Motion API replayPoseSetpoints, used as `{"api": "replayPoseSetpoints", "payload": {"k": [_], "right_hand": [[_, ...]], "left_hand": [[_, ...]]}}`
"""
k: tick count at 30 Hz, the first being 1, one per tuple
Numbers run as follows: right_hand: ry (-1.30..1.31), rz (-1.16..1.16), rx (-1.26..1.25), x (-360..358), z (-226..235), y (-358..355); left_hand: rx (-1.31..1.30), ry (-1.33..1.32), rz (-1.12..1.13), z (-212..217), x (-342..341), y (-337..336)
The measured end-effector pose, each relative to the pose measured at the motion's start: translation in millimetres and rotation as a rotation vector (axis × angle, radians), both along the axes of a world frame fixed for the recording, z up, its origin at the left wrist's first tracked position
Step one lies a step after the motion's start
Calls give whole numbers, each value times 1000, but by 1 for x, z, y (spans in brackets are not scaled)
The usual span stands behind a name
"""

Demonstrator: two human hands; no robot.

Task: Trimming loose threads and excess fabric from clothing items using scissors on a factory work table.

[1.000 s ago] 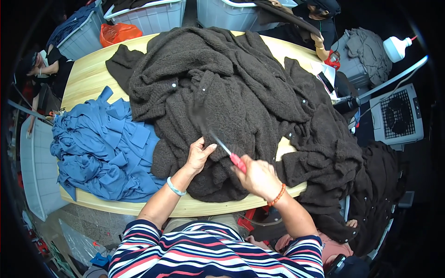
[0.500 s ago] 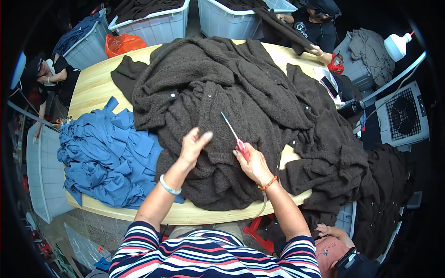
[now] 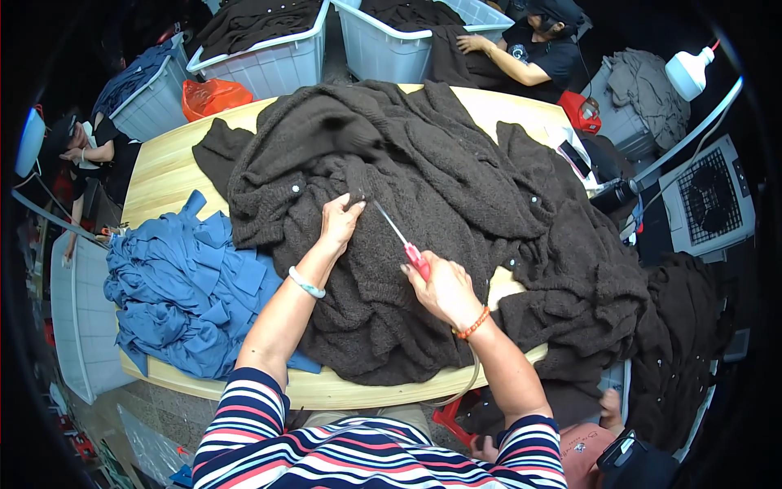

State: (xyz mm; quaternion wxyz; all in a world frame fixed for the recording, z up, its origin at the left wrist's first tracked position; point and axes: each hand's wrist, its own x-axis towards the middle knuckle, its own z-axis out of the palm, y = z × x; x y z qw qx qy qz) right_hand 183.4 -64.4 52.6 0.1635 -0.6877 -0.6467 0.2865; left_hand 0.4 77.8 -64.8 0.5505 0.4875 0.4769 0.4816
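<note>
A large heap of dark brown knit garments (image 3: pixel 456 179) with small pale buttons covers the middle of the table. My left hand (image 3: pixel 338 224), with a pale bangle on its wrist, pinches the brown knit near a small white spot. My right hand (image 3: pixel 444 285), wearing an orange bead bracelet, is closed around a slim tool (image 3: pixel 417 259) with a red handle and long thin metal shaft. The shaft's tip points up and left, close to my left fingertips. A thin hose or cord (image 3: pixel 475 371) hangs below my right wrist.
A blue garment pile (image 3: pixel 191 285) lies on the left of the wooden table (image 3: pixel 171 163). Grey bins (image 3: pixel 281 73) of dark clothes stand beyond the far edge. A lamp (image 3: pixel 688 73) and more brown knits (image 3: pixel 672 350) are at right. Other people work around the table.
My left hand has moved up and closed on the knit. The tool's tip has shifted left toward it. Across the table, another person has drawn dark cloth back toward a bin.
</note>
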Motion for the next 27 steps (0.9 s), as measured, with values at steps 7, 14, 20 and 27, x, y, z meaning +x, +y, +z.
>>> {"api": "replayPoseSetpoints", "payload": {"k": [7,14,20,27], "right_hand": [[-61,121,-14,-6,17,20],[-104,126,-21,1,13,27],[-109,142,-20,-1,15,30],[-103,205,-78,-5,19,28]], "left_hand": [[73,72,14,-16,-9,-8],[3,-21,7,-20,-9,-15],[-61,-152,-19,-21,-16,-15],[-43,-92,-33,-26,-18,-16]]}}
